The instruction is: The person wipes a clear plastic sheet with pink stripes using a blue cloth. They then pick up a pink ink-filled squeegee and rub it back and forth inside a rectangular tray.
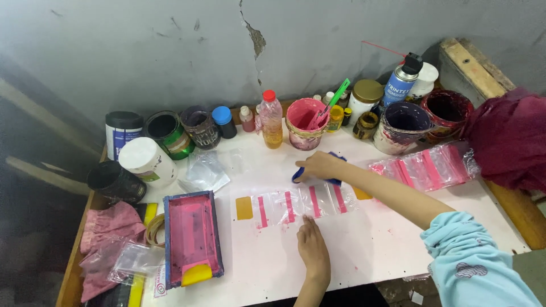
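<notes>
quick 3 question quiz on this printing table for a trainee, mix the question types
1. True or false: the right hand holds a blue cloth at the far edge of the clear plastic sheet with pink stripes.
2. Multiple choice: the left hand rests on A) the pink ink pot with the green stick, B) the white tabletop at the near edge of the striped sheet, C) the blue-framed printing screen.
3. What yellow thing lies at the near end of the printing screen?

Key: 1 true; 2 B; 3 a yellow squeegee.
</notes>
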